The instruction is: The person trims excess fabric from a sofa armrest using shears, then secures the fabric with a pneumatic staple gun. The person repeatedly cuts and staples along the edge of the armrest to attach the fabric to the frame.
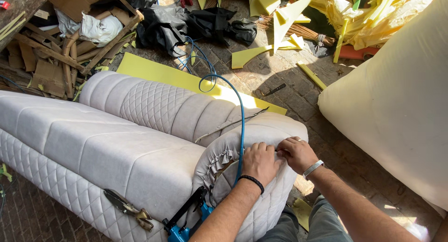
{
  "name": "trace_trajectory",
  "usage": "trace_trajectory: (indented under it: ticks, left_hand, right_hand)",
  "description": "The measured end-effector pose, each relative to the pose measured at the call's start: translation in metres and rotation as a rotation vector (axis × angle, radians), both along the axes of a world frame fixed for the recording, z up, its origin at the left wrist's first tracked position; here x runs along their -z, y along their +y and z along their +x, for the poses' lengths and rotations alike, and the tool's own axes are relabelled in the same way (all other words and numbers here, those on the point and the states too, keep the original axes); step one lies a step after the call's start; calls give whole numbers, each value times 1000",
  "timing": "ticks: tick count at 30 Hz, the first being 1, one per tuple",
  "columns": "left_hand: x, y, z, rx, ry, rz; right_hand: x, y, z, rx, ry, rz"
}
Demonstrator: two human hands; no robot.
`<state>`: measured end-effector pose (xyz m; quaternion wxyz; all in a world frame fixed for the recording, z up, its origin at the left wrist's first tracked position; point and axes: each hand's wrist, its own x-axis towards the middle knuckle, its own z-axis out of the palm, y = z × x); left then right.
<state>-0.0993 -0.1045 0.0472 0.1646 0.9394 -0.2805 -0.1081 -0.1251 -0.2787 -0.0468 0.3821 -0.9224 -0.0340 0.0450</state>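
Both hands met on the rounded arm of a pale grey sofa (140, 144). The left hand (260, 162), a black band at its wrist, lay with fingers curled down, pressing the fabric of the sofa arm (261, 130) against the padding. The right hand (297, 153), wearing a silver bracelet, sat just beside it, touching it, its fingertips pinched together on a fold of the same fabric; neither hand was spread.

The sofa stretched away to the left of the hands, its long axis running from the near arm towards the far upper left, the quilted back facing up. A row of gathered pleats (219, 160) curved round the arm face just left of the left hand. A blue air hose (241, 125) passed under the left hand's thumb side, rising beyond the hands to a loop and dropping below the left forearm to a blue staple gun (184, 230) near the sofa's edge. Pliers (128, 208) lay on the quilted side, well left of the hands.

Flattened brown cardboard (51, 60) filled a wooden crate far beyond and left. Yellow foam sheet (163, 74) lay behind the sofa, foam offcuts (280, 18) farther off, and a large cream foam slab (396, 107) stood right of the right hand.
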Motion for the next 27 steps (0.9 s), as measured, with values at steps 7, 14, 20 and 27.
trace_trajectory:
  ticks: [7,14,20,27]
  left_hand:
    - [30,5,19,-4,168,82]
    - [33,17,43,143,140,62]
    - [12,4,29,-25,199,153]
    - [35,21,-1,-38,132,272]
  right_hand:
    - [-9,11,-3,89,20,141]
    - [-20,8,-9,139,-20,218]
    - [-10,3,3,32,-76,104]
    - [-78,43,28,232,-67,193]
